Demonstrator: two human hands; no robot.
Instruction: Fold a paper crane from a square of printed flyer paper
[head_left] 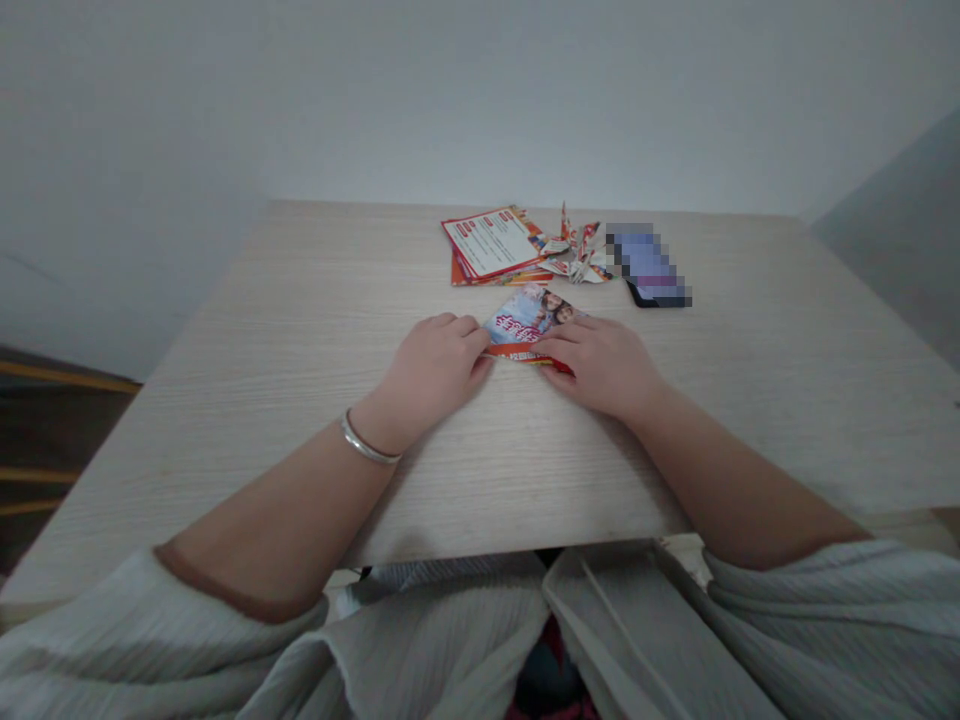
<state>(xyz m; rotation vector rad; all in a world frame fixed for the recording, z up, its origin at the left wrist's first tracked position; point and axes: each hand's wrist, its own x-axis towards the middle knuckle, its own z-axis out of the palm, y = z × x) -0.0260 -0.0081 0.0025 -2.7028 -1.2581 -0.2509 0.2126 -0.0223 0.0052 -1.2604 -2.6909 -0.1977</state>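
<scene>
A folded colourful printed paper [527, 322] lies on the light wooden table [300, 330] in front of me. My left hand [433, 362] is curled, its fingertips pinching the paper's left edge. My right hand [600, 362] lies over the paper's right side, fingers pressed together on it. A silver bangle [366, 444] sits on my left wrist.
Behind the paper lies a stack of red and white leaflets [491, 245]. Next to it stands a folded paper crane [581, 250], with a dark phone [651, 270] to its right. A pale wall rises behind the table.
</scene>
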